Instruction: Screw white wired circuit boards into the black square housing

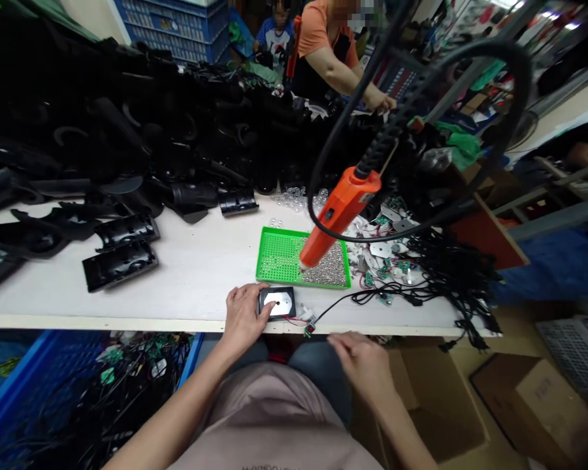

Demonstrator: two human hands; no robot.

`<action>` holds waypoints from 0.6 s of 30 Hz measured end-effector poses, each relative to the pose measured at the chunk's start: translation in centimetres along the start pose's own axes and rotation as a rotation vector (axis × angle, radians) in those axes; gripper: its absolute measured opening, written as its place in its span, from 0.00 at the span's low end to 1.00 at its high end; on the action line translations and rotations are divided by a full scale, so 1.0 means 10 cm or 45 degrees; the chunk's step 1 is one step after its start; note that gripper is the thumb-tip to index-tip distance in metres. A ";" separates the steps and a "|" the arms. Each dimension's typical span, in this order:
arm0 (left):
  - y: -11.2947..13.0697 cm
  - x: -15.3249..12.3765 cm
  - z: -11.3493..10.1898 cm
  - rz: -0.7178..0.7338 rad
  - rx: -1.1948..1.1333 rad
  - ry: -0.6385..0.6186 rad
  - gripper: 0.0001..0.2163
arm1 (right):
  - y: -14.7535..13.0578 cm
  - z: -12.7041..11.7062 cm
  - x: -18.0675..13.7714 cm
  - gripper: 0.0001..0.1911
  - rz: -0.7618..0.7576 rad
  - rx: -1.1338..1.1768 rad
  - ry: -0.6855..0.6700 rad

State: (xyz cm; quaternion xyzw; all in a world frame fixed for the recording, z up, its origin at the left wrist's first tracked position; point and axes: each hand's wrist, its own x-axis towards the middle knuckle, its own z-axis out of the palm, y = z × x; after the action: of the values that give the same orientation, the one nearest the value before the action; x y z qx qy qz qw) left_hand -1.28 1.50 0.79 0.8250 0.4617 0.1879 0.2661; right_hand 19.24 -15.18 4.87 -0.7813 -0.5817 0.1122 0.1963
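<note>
My left hand is closed on a small black rectangular housing with a silver metal plate, lying near the front edge of the table. Thumb and fingers press it from its left side. Red wires run from the housing to a small circuit board with a black cable, at the table edge. My right hand is in front of the edge, fingers curled together; whatever they may hold is hidden. An orange electric screwdriver hangs tip down over a green tray of small metal screws.
Black plastic shells cover the left and back of the table. To the right lie tangled black cables and small boards. Clear plastic pieces sit behind the tray. A blue crate and cardboard box stand below. Two people are beyond.
</note>
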 end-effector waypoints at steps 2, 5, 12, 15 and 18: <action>-0.03 0.02 0.01 0.012 0.009 0.006 0.17 | -0.13 0.16 -0.11 0.13 0.132 -0.073 -0.113; -0.06 0.05 0.01 0.022 0.048 0.003 0.19 | -0.38 0.40 -0.11 0.21 0.384 -0.170 -0.031; -0.12 0.23 0.01 -0.006 0.243 -0.101 0.25 | -0.43 0.35 0.20 0.34 0.280 -0.169 0.164; -0.12 0.25 0.00 -0.015 0.277 -0.133 0.27 | -0.40 0.33 0.19 0.31 0.185 -0.289 0.055; -0.12 0.24 0.00 -0.021 0.274 -0.140 0.26 | -0.45 0.33 0.16 0.16 0.148 -0.364 -0.010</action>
State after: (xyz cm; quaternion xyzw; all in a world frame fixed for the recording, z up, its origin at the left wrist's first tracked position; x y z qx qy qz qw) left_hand -0.86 4.12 0.15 0.8540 0.4708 0.0894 0.2025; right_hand 14.49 -11.94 3.92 -0.8333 -0.5463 0.0427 0.0739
